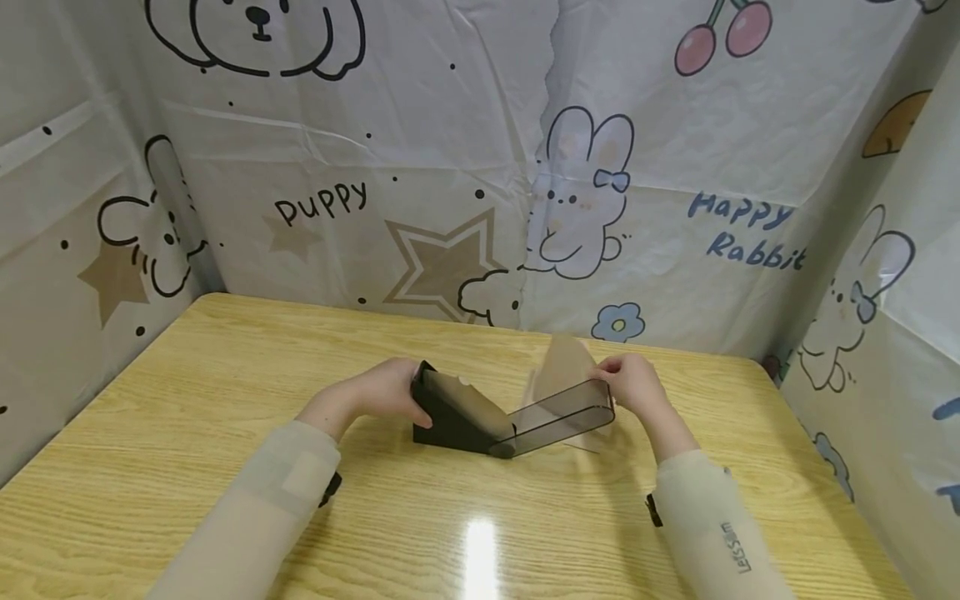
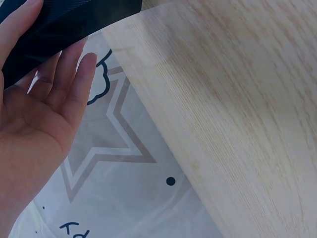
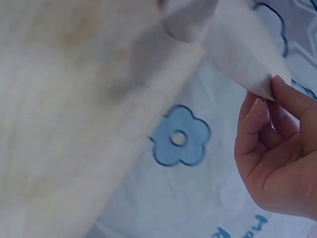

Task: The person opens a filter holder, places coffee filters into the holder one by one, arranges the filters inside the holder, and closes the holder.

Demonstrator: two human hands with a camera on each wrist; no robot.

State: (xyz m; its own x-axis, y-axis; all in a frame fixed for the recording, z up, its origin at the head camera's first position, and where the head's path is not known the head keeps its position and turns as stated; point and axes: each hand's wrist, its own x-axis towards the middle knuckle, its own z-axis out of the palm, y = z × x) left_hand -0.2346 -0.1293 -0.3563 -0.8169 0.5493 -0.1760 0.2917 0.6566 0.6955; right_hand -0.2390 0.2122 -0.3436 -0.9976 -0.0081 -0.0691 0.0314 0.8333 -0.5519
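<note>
A black box (image 1: 453, 421) with a hinged, see-through smoky lid (image 1: 566, 414) stands on the table, its lid swung out to the right. Tan coffee filters (image 1: 468, 400) fill the box. My left hand (image 1: 388, 390) grips the box's left end, thumb on the near side. Seen from the left wrist, the fingers of the left hand (image 2: 49, 104) lie along the dark box wall (image 2: 79, 29). Behind the lid, my right hand (image 1: 633, 383) pinches a tan coffee filter (image 1: 564, 358). The right wrist view has thumb and forefinger on a corner of this fan-shaped filter (image 3: 242, 54).
The wood-grain table (image 1: 360, 517) extends around the box on every side. A printed cloth (image 1: 420, 167) with cartoon animals hangs behind it and along both sides. A bright light reflection lies on the near part of the table.
</note>
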